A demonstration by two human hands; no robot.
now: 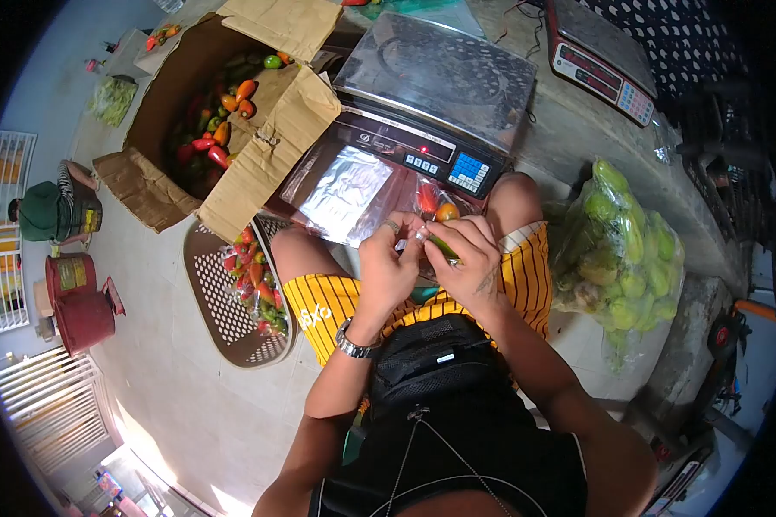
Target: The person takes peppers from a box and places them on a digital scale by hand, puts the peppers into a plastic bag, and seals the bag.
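Just right of the frame's centre, the left hand (388, 260) and right hand (468, 260), fingers pinched, seem to grip the clear bag (462, 206) of peppers (428, 197), where a light, close hold should avoid tears.

Sunlight (145, 446) streaks the pale floor (168, 362) near white barred grilles (47, 389).
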